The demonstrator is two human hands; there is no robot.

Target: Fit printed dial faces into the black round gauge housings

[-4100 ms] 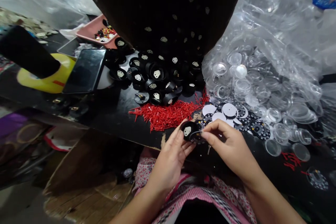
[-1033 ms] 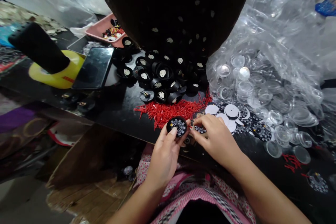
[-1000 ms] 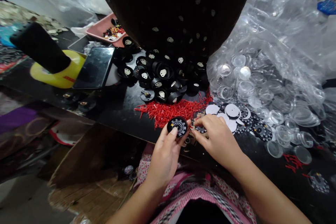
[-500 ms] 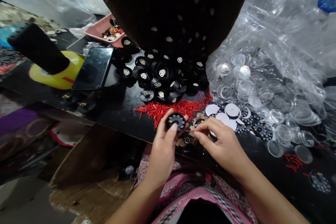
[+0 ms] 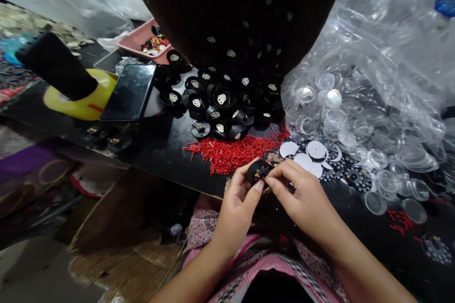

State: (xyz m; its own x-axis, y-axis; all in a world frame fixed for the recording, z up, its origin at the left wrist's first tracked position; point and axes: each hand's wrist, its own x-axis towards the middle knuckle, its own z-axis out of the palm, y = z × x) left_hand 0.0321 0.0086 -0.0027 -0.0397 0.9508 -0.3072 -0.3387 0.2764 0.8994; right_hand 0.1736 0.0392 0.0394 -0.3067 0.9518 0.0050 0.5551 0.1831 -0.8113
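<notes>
The person wears a pale garment point(image 5: 203, 227) scattered with small red and pink dots. Across the lap, a pink-and-white fine-patterned cloth point(image 5: 261, 266) shows, edged by a black-and-white patterned band point(image 5: 301, 276). Below the cloth is a plain black area point(image 5: 267, 289). Both forearms are bare, the left hand point(image 5: 237, 201) and right hand point(image 5: 298, 188) too.

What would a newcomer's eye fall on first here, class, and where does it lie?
Probably the bright red heap on the black table, just beyond the left hand. Then perhaps the shiny pile of clear discs at the picture's right, and the yellow tape roll at its left.
</notes>
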